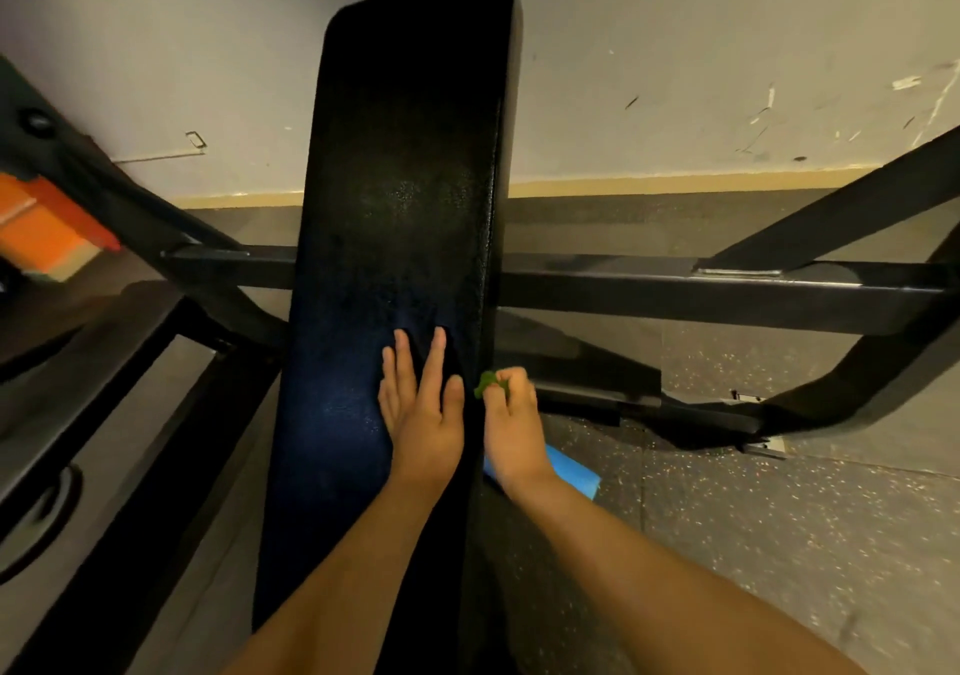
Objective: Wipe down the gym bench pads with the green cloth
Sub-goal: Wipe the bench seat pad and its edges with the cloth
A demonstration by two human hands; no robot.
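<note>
Green cloth (487,382) shows only as a small bunched tuft, pinched in the curled fingers (511,379) of the right hand (514,422), which sits against the right edge of the long black bench pad (395,196). The left hand (423,404) lies flat on the pad's surface just beside it, fingers straight and slightly spread, holding nothing. The pad runs away from the person toward a pale wall (675,51). A black steel frame (727,290) crosses beneath it over speckled rubber floor (779,544). A blue object (574,472) peeks out under the right wrist, and an orange block (47,233) sits at the far left.
</note>
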